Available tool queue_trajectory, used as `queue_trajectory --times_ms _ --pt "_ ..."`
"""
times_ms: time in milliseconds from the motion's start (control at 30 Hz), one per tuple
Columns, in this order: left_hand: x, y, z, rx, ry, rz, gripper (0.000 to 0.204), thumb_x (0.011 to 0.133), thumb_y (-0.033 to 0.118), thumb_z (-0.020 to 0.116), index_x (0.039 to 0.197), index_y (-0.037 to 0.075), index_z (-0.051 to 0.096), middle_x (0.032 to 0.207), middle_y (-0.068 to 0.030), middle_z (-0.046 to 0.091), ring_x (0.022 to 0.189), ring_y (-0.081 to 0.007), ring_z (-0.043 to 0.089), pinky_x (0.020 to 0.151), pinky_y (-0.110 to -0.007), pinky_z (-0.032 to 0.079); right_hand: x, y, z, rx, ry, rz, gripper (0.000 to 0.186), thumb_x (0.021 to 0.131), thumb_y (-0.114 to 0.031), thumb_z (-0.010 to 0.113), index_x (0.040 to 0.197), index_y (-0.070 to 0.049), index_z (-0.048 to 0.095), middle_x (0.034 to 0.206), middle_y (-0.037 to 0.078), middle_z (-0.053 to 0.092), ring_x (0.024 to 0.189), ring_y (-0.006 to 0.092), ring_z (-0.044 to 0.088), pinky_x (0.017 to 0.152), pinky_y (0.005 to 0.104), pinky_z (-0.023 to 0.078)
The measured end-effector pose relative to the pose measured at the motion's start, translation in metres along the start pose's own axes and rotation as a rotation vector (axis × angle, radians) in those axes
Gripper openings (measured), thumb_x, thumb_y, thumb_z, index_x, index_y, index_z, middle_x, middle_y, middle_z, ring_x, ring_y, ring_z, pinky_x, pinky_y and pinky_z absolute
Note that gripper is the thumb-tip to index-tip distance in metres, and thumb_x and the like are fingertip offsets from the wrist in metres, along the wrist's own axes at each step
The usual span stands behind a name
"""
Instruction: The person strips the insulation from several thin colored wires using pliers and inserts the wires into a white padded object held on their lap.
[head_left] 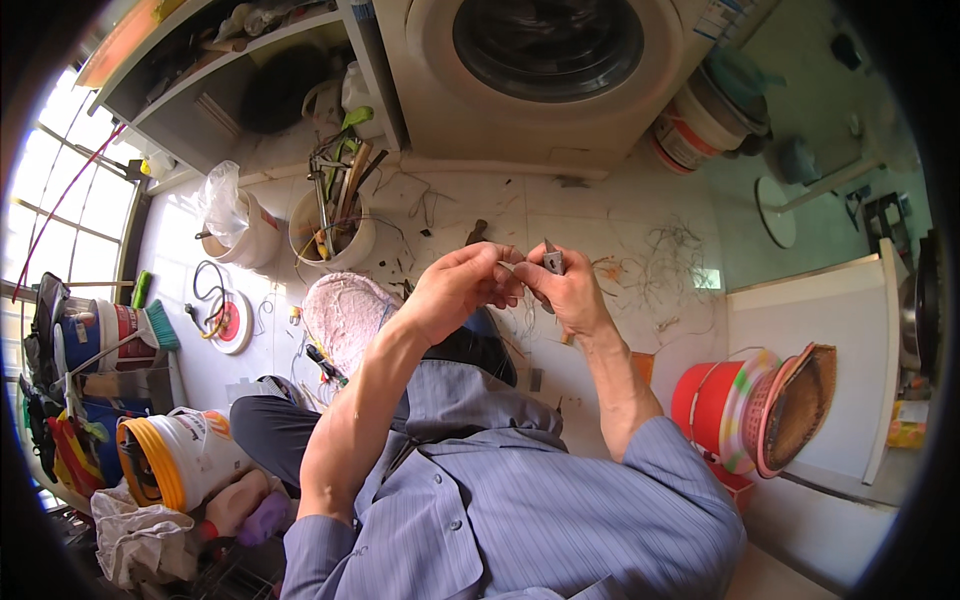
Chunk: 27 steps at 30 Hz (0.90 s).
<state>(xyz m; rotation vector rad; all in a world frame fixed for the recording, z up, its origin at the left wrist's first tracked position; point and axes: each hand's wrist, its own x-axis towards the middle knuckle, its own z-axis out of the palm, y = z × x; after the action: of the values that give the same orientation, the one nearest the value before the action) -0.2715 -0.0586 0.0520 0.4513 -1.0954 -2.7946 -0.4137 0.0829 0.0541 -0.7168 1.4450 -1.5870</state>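
In front of my chest, my left hand (455,290) is closed, its thumb and fingers pinching a thin pale strand (508,266). The strand looks like a piece of wire, though most of it is hidden by the fingers. Close beside it, my right hand (572,297) is wrapped round a small grey metal tool (553,262) with a pointed tip facing away from me. The right thumb reaches toward the strand's end, and the two hands nearly touch. Whether the tool is a knife or pliers I cannot make out.
Wire scraps (675,258) litter the tiled floor. A tool-filled bucket (335,232) stands ahead left, with a washing machine (510,125) beyond. A pink padded seat (345,315) is near my left knee. Left is a white-and-orange bucket (205,450); right, a red bucket (700,405).
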Motion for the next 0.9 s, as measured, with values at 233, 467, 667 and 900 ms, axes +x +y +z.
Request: queue_trajectory --times_ms 233,467,667,900 --pt "0.005 -0.008 -0.021 -0.323 -0.15 -0.036 0.087 0.099 0.07 0.024 0.138 -0.004 0.048 0.133 -0.0229 0.058 0.126 -0.0357 0.055 0.107 -0.046 0.041 0.002 0.006 -0.016 0.155 0.091 -0.031 0.015 0.09 -0.012 0.073 0.086 -0.001 0.065 0.062 -0.002 0.051 0.053 0.0069 0.044 0.048 0.0242 0.032" --pt "0.008 -0.006 -0.015 -0.568 -0.172 0.036 0.104 0.091 0.08 0.027 0.148 -0.006 0.034 0.153 -0.0259 0.037 0.142 -0.0385 0.036 0.115 -0.05 0.034 0.001 -0.009 -0.083 0.246 0.31 -0.067 0.014 0.091 -0.015 0.073 0.09 -0.004 0.063 0.061 -0.003 0.048 0.051 0.0081 0.039 0.048 0.0273 0.031" --pt "0.009 -0.011 -0.023 -0.645 -0.272 0.049 0.1 0.091 0.078 0.033 0.144 -0.006 0.041 0.15 -0.0268 0.042 0.14 -0.0393 0.039 0.114 -0.051 0.035 -0.013 -0.019 -0.316 -0.366 0.723 -0.006 0.026 0.089 -0.021 0.072 0.101 0.0 0.064 0.064 0.003 0.057 0.055 0.014 0.051 0.053 0.0308 0.04" --pt "-0.018 -0.029 -0.06 -0.441 -0.118 0.037 0.072 0.101 0.059 0.039 0.137 -0.001 0.051 0.128 -0.0189 0.062 0.12 -0.0319 0.059 0.102 -0.044 0.046 -0.022 -0.006 -0.292 -1.348 0.878 -0.054 0.031 0.089 -0.022 0.068 0.104 0.005 0.067 0.093 0.017 0.072 0.085 0.0276 0.068 0.079 0.0379 0.051"
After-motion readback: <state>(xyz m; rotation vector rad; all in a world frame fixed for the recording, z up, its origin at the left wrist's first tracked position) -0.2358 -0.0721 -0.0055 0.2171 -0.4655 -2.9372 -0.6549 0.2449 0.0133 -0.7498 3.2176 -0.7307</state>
